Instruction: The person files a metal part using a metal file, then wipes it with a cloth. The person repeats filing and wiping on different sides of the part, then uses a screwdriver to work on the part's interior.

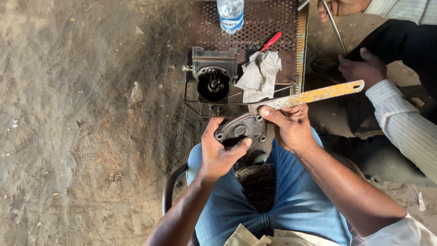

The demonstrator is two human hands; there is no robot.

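Both hands busy: left hand (217, 152) clamps the grey cover plate (241, 130), right hand (291, 127) clenched on a yellow flat blade (314, 95); best kept flat, scraping lightly.

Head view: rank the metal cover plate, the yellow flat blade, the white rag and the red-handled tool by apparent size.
1. yellow flat blade, longest.
2. metal cover plate and white rag, similar; the plate is nearer the camera, so unranked.
3. red-handled tool, smallest.

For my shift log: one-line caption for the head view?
Left hand holds a grey metal cover plate while right hand lays a worn yellow blade on it.
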